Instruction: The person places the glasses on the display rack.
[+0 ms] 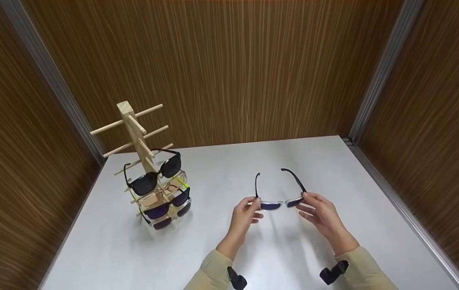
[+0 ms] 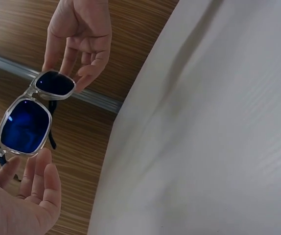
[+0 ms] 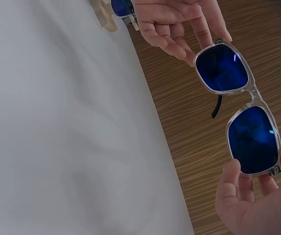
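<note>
A pair of sunglasses with a clear frame, blue lenses and dark temples is held up over the white table, temples unfolded and pointing away. My left hand pinches its left hinge corner between thumb and fingers. At the opposite corner my right hand pinches the frame the same way, its other fingers loosely spread below. Both wrist views show the sunglasses from the lens side, with the left hand and right hand at the two ends.
On the left of the white table stands a wooden display rack with bare upper pegs. Several glasses hang lower on it, black sunglasses uppermost. Wood-grain panels enclose the back and sides.
</note>
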Demonstrator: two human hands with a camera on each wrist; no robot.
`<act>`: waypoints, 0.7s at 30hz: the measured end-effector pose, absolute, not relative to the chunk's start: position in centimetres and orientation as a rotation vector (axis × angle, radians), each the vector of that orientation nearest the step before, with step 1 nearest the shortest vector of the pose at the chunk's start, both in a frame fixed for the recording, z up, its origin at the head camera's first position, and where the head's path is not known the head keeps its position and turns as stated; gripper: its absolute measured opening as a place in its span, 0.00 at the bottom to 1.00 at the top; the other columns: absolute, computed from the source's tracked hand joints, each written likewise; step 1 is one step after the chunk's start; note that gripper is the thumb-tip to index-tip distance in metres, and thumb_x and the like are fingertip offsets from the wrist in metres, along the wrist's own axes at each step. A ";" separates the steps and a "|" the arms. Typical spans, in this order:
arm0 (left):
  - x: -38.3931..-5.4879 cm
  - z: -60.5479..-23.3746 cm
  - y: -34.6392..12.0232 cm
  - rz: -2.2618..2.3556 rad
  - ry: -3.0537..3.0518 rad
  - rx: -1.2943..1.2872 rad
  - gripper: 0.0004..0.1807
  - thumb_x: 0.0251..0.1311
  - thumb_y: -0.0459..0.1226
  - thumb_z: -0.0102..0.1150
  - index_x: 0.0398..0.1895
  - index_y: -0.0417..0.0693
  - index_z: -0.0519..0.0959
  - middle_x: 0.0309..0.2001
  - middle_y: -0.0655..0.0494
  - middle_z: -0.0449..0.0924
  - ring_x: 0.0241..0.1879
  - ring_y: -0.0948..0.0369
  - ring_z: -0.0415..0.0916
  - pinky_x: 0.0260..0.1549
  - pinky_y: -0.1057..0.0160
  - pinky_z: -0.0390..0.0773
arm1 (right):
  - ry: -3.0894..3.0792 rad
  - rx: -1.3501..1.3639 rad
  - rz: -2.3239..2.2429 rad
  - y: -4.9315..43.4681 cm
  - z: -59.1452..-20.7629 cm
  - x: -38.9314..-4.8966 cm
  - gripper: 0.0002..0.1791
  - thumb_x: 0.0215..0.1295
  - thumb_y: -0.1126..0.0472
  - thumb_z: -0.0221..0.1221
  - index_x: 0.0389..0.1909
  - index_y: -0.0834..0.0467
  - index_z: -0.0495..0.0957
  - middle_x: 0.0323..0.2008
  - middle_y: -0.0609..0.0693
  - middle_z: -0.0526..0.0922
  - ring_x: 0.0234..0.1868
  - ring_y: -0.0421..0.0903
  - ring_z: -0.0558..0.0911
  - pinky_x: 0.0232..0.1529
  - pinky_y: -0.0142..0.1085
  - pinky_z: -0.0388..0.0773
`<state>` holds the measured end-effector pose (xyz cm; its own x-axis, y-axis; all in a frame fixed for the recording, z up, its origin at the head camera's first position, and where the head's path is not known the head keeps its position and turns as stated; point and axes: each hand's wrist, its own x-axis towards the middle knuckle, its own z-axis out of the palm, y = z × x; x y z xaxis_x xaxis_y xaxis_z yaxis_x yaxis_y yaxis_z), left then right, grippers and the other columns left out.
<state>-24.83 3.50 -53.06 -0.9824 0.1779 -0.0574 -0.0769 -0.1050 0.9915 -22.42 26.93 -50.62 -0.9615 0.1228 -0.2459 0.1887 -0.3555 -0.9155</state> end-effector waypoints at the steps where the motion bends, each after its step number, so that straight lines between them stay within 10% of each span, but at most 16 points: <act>1: -24.8 -52.9 3.3 2.212 1.983 0.119 0.20 0.61 0.50 0.57 0.47 0.44 0.77 0.34 0.51 0.79 0.31 0.56 0.80 0.32 0.61 0.79 | 1.757 0.419 -2.518 26.8 -50.5 -22.4 0.11 0.64 0.57 0.59 0.42 0.59 0.76 0.38 0.51 0.80 0.44 0.51 0.81 0.44 0.40 0.78; 21: -22.9 -50.8 0.1 2.268 2.126 0.221 0.18 0.60 0.49 0.58 0.45 0.45 0.78 0.33 0.48 0.79 0.33 0.54 0.79 0.36 0.56 0.78 | 1.702 0.248 -2.498 24.4 -49.1 -22.5 0.08 0.64 0.59 0.58 0.41 0.57 0.78 0.39 0.52 0.80 0.43 0.52 0.82 0.42 0.39 0.79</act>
